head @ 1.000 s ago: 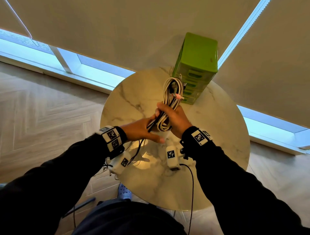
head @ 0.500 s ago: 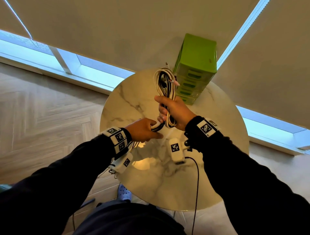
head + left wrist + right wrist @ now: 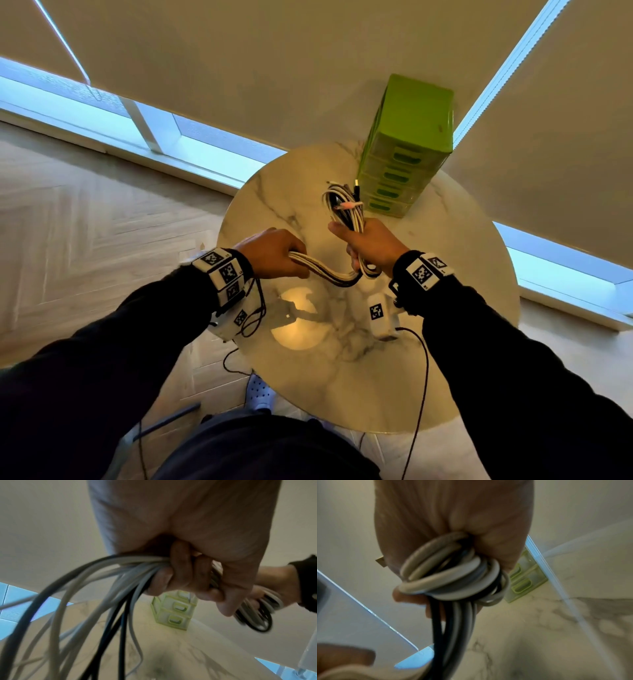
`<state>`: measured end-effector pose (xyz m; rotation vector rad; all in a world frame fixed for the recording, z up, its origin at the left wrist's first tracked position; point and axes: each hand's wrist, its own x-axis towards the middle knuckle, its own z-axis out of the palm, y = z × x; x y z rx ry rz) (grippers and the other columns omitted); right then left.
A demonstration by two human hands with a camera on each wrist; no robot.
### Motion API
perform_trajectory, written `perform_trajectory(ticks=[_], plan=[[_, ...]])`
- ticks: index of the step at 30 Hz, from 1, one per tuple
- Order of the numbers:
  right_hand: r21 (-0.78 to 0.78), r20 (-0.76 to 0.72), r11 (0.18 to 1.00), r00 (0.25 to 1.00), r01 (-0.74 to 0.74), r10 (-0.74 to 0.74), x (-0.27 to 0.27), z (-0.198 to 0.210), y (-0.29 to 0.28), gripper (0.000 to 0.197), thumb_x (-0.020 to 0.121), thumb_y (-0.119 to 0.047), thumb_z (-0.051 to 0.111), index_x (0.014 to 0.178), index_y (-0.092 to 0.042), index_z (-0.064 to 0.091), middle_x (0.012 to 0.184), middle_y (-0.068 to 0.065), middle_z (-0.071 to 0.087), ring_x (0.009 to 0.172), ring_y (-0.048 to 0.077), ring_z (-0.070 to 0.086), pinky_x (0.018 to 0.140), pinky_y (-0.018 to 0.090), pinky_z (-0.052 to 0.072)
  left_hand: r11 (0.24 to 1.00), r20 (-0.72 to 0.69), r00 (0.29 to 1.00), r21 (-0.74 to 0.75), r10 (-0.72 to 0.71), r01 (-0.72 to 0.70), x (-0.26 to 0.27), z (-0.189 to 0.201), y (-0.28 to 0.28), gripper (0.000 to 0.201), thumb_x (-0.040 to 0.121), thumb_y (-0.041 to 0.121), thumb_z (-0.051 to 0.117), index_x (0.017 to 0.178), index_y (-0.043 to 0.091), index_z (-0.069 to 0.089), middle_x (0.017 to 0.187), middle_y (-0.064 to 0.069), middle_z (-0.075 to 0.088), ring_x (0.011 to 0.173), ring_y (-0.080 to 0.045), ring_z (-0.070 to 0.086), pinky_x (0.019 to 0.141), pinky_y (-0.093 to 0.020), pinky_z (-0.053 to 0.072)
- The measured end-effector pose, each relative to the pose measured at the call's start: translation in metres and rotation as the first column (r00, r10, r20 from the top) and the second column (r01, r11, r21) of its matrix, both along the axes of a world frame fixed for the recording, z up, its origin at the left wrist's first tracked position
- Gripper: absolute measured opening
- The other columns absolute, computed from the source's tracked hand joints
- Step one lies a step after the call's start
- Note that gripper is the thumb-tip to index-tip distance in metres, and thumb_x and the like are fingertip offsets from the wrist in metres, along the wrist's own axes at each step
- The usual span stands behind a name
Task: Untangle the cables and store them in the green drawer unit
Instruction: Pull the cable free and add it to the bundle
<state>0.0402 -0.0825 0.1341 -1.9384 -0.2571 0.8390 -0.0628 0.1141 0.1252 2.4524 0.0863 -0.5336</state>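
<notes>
Both hands are closed round the same bundle of cables (image 3: 344, 212). Her or his right hand (image 3: 371, 245) grips the looped part upright in a fist above the round marble table (image 3: 445, 308), the coils standing out of the top of the fist just in front of the green drawer unit (image 3: 409, 144). From the right wrist view the loops bulge out below the fingers (image 3: 412, 596), white and grey strands wound over a black one. The left hand (image 3: 274, 253) is wrapped round the loose run of strands that leaves the bottom of that fist and sags between the two hands.

Compared with a second ago, the hands have drawn apart: then they were pressed together on the coil, now the left one has pulled out to its own side, taking a length of cable with it, and the right has carried the coil a little nearer the drawers. That looks like the start of the real untangling, a length drawn out so single strands can be followed and freed. I judge the task is still early: the white and black strands are still bunched together, nothing is separated, and every drawer I can see is closed with no cable stored yet. The left wrist view is blurred, but loose ends appear to trail down from that hand, and could snag as the pull goes on.
</notes>
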Motion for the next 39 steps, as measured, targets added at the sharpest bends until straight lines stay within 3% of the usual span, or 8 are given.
perform_trajectory(ticks=[7, 12, 15, 20, 26, 31, 35, 39], plan=[[0.021, -0.019, 0.992, 0.992, -0.125, 0.126, -0.016, -0.005, -0.004, 0.053, 0.077, -0.063, 0.069, 0.084, -0.011, 0.059, 0.069, 0.011, 0.055, 0.048, 0.02, 0.055, 0.054, 0.031, 0.05, 0.996, 0.157, 0.985, 0.028, 0.074, -0.079, 0.009, 0.022, 0.0, 0.016, 0.072, 0.044, 0.079, 0.068, 0.037, 0.066, 0.067, 0.016, 0.063, 0.066, -0.006, 0.06, 0.065, -0.03, 0.049], [0.071, -0.029, 0.974, 0.976, -0.215, 0.217, -0.028, -0.001, -0.005, 0.037, 0.074, -0.031, 0.085, 0.105, -0.017, 0.072, 0.094, 0.009, 0.074, 0.076, 0.013, 0.067, 0.069, 0.03, 0.058, 0.998, 0.198, 0.978, -0.037, 0.066, -0.06, 0.018, 0.028, -0.016, 0.015, 0.073, 0.038, 0.081, 0.073, 0.034, 0.066, 0.07, 0.015, 0.064, 0.065, -0.002, 0.058, 0.058, -0.021, 0.04], [0.041, -0.034, 0.978, 0.978, -0.207, 0.208, -0.033, -0.007, -0.006, 0.035, 0.067, -0.018, 0.09, 0.096, -0.014, 0.072, 0.079, -0.004, 0.072, 0.07, 0.007, 0.064, 0.066, 0.024, 0.05, 0.995, 0.229, 0.971, -0.088, 0.068, -0.049, 0.023, 0.03, -0.024, 0.022, 0.071, 0.032, 0.082, 0.092, 0.033, 0.076, 0.078, 0.017, 0.065, 0.073, -0.002, 0.061, 0.063, -0.018, 0.042], [-0.028, 0.006, 0.998, 0.998, -0.063, 0.063, -0.025, -0.006, -0.015, 0.014, 0.07, -0.008, 0.076, 0.081, 0.0, 0.073, 0.079, 0.013, 0.074, 0.07, 0.026, 0.068, 0.069, 0.039, 0.054, 0.952, 0.258, 0.936, -0.253, 0.239, -0.173, 0.025, 0.029, -0.027, 0.014, 0.076, 0.026, 0.081, 0.086, 0.031, 0.072, 0.077, 0.015, 0.069, 0.071, 0.006, 0.061, 0.065, -0.016, 0.043], [0.155, -0.13, 0.986, 0.991, 0.055, -0.034, -0.013, 0.007, -0.025, 0.007, 0.077, -0.005, 0.071, 0.073, -0.011, 0.072, 0.083, 0.016, 0.073, 0.079, 0.027, 0.067, 0.077, 0.038, 0.051, 0.898, 0.277, 0.873, -0.308, 0.401, -0.314, 0.021, 0.022, -0.035, 0.007, 0.095, 0.024, 0.057, 0.095, 0.017, 0.055, 0.075, 0.002, 0.06, 0.068, -0.014, 0.052, 0.062, -0.029, 0.04], [0.374, -0.313, 0.919, 0.95, 0.128, -0.005, -0.022, 0.016, -0.02, 0.01, 0.092, -0.014, 0.067, 0.086, -0.007, 0.065, 0.074, 0.012, 0.064, 0.078, 0.031, 0.069, 0.074, 0.038, 0.055, 0.712, 0.193, 0.774, -0.567, 0.604, -0.414, 0.026, 0.019, -0.044, 0.009, 0.099, 0.024, 0.054, 0.101, 0.015, 0.052, 0.083, -0.004, 0.067, 0.071, -0.016, 0.059, 0.065, -0.03, 0.046], [0.199, -0.031, 0.98, 0.999, -0.023, 0.03, -0.032, 0.016, -0.012, 0.032, 0.091, -0.037, 0.069, 0.088, -0.006, 0.066, 0.067, 0.01, 0.065, 0.066, 0.026, 0.067, 0.072, 0.04, 0.058, 0.433, 0.031, 0.663, -0.78, 0.748, -0.452, 0.039, 0.02, -0.05, 0.016, 0.097, 0.006, 0.05, 0.091, 0.02, 0.048, 0.08, 0.0, 0.051, 0.064, -0.012, 0.045, 0.064, -0.029, 0.043], [0.061, 0.207, 0.995, 0.977, -0.074, 0.06, -0.033, 0.01, -0.007, 0.023, 0.086, -0.05, 0.07, 0.097, -0.03, 0.068, 0.079, -0.007, 0.073, 0.074, 0.006, 0.068, 0.074, 0.026, 0.055, 0.316, -0.097, 0.67, -0.827, 0.736, -0.465, 0.042, 0.018, -0.059, 0.011, 0.098, 0.009, 0.046, 0.099, 0.018, 0.051, 0.086, -0.004, 0.054, 0.065, -0.012, 0.042, 0.061, -0.027, 0.038]])
